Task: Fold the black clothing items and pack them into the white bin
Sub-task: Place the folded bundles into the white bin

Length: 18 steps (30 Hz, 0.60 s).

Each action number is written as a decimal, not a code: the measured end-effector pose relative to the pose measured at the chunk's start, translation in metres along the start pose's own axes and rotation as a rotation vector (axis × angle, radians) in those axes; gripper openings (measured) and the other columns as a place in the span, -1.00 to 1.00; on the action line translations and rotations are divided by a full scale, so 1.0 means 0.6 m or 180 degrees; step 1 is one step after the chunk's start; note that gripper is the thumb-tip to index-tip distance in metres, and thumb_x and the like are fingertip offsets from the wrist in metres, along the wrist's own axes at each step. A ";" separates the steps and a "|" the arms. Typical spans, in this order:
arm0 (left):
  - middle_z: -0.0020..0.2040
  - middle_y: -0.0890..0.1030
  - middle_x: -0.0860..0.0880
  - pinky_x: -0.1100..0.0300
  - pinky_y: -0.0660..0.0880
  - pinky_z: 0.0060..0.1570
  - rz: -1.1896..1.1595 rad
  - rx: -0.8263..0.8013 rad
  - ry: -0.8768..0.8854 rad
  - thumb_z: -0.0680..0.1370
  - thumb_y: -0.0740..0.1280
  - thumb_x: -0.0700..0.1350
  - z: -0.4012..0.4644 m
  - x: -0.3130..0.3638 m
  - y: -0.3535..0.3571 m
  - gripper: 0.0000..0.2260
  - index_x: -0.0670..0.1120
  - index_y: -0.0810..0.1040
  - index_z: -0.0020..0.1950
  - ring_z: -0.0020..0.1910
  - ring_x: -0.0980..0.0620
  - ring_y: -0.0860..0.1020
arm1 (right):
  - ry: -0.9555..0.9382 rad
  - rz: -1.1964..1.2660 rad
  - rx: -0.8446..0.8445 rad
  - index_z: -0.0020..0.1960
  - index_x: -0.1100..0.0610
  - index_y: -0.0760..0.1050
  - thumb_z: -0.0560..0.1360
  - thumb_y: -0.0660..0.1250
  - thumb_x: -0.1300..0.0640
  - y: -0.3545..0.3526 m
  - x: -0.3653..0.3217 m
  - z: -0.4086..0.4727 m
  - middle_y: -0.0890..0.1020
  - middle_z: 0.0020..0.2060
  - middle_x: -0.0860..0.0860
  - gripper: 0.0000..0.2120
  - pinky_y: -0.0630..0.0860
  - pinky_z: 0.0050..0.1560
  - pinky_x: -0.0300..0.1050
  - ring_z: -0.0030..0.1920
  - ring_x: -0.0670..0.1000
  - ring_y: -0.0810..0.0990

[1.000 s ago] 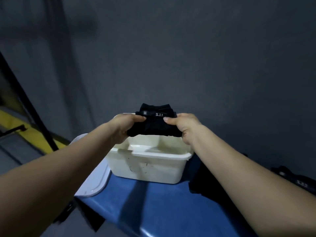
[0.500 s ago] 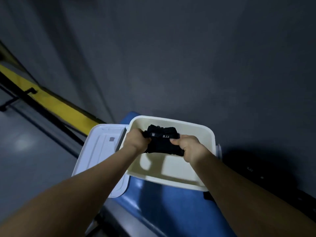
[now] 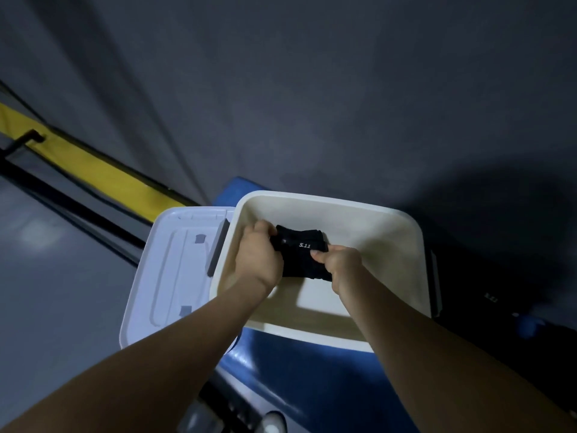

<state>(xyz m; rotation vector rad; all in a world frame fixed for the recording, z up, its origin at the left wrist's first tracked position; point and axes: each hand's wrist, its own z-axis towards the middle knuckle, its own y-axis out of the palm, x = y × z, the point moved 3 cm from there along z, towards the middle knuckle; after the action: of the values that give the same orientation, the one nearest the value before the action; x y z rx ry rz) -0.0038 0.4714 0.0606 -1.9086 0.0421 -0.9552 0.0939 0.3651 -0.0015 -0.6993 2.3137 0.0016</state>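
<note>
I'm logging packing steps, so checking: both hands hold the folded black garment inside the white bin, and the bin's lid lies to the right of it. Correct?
Not quite. The head view shows the lid lying to the left of the white bin, not the right. The rest stands: the left hand and right hand both grip the folded black garment inside the bin.

A: How many views?
B: One, on my head, looking steeply down and forward past my forearms into the white bin [image 3: 415,245], close.
A: Any overlap?
B: No second view. Wide-angle, edges bend.
</note>
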 end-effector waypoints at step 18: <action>0.41 0.30 -0.01 0.28 0.23 0.32 0.0347 -0.1093 0.0330 0.47 0.28 -0.33 -0.011 -0.006 0.024 -0.48 -0.07 0.35 0.42 0.35 -0.02 0.37 | -0.0214 -0.0338 -0.0123 0.27 0.24 0.47 0.40 0.44 0.31 -0.009 0.007 -0.001 0.59 0.18 0.15 -0.55 0.45 0.29 -0.01 0.17 0.14 0.57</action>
<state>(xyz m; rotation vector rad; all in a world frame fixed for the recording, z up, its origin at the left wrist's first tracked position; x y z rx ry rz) -0.0054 0.4601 0.0491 -2.1405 0.3897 -1.0214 0.0934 0.3583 -0.0026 -0.8288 2.2153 0.0210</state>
